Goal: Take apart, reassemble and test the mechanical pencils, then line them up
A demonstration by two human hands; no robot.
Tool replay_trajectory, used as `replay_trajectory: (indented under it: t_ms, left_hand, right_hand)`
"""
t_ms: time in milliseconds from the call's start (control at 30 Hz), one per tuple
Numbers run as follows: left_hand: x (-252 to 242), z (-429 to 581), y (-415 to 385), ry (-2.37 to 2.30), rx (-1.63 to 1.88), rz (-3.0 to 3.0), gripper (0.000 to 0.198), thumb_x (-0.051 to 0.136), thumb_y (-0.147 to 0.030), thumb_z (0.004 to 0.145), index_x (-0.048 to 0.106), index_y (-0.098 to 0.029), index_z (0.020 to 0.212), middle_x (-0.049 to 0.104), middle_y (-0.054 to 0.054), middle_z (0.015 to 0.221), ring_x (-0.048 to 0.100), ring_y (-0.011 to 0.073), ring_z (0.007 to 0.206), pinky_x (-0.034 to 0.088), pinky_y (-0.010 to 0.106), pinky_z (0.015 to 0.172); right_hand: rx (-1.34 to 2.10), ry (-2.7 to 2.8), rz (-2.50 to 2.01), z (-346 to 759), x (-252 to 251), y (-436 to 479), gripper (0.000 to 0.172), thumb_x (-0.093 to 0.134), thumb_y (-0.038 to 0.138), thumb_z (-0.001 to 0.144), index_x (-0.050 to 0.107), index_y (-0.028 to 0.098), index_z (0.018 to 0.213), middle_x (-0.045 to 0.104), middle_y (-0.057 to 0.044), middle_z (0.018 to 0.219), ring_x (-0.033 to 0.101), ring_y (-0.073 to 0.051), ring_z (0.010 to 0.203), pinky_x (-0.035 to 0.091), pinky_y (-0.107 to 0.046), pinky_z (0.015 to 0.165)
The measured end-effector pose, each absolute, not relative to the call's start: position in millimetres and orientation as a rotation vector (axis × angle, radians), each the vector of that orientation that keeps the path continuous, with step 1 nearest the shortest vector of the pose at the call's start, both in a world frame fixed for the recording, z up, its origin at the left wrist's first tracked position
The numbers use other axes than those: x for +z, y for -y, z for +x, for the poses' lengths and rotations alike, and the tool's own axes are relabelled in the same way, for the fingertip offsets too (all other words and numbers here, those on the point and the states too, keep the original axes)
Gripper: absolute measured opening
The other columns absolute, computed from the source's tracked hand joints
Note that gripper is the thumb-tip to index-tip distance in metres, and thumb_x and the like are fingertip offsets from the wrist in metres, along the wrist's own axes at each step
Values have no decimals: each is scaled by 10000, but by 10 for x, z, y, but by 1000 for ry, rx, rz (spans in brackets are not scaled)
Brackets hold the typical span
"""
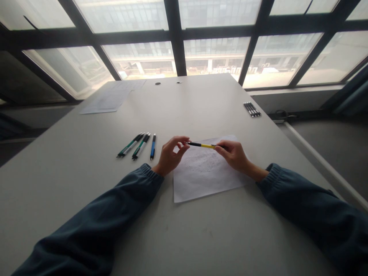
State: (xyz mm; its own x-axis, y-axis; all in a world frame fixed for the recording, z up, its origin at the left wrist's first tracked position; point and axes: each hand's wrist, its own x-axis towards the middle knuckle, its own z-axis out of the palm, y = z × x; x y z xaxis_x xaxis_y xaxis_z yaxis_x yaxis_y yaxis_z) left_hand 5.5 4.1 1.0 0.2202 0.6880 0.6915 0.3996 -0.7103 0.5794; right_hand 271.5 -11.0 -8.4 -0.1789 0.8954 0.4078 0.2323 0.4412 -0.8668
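Note:
A yellow and black pen (201, 145) is held level between both hands, just above a white sheet of paper (205, 176) with faint drawing on it. My left hand (171, 155) pinches the pen's dark left end with thumb and fingertips. My right hand (234, 154) grips the right end, fingers curled around it. Both forearms wear dark blue sleeves and rest on the grey table (71, 184).
Three pens (138, 146), two green and one blue, lie left of my left hand. A bundle of black pens (252, 109) lies near the table's right edge. Papers (110, 97) sit at the far left. Large windows rise behind the table.

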Motion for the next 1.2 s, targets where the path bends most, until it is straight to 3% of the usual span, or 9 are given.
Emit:
replay_trajectory:
  t_ms: [167,467,600,767,900,1200]
  left_hand:
    - [32,56,-31,-1014,1466,2274,78,650,-227,941,699,-178,976,726,56,938,648,113,754,534,229,670]
    - [37,52,-22,-1074,1447,2266,129,645,-286,946,700,-171,934,717,45,872,621,109,703,491,207,590]
    - [32,48,-23,-1067,1424,2258,136,656,-298,940,702,-171,929,713,40,847,615,108,696,482,202,580]
    - [47,60,-21,-1040,1423,2259,139,674,-303,930,708,-169,916,707,36,820,599,103,667,492,210,590]
    - [48,59,-20,-1049,1395,2263,187,666,-346,934,704,-169,892,714,41,813,602,110,653,490,219,583]
    - [62,44,6,-1095,1262,2237,423,581,-442,973,638,-158,665,636,20,617,568,111,557,403,218,509]
  right_hand:
    - [829,1675,-995,2718,-75,117,319,687,454,888,728,146,817,631,-19,670,512,-126,598,409,-261,548]
    - [871,1628,-981,2712,-92,107,260,720,418,856,710,162,895,655,-32,755,560,-134,637,464,-264,571]
    - [1009,1568,-966,2698,-91,112,269,731,410,837,658,181,956,595,14,698,524,-109,543,437,-244,500]
    - [929,1696,-999,2713,-90,106,263,689,422,881,699,175,971,618,-10,738,527,-121,607,430,-251,545]
    - [865,1739,-1029,2723,-101,95,307,625,451,930,733,164,929,635,-22,706,510,-127,597,410,-265,551]
    - [845,1813,-986,2722,-89,120,187,693,343,872,711,170,941,692,-33,805,553,-130,647,469,-260,600]
